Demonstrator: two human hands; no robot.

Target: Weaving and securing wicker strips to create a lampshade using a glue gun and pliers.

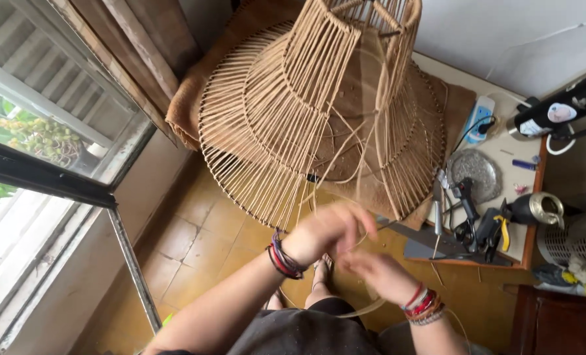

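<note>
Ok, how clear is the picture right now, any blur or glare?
Head view: both hands are smeared by motion, left hand and right hand; the woven lampshade is sharp; daylight through the window washes out its lower pane.

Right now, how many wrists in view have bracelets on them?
2. The left hand has a dark and red stack of bracelets at its wrist; the right hand has red and beaded bracelets at its wrist. Both hands are blurred.
</note>
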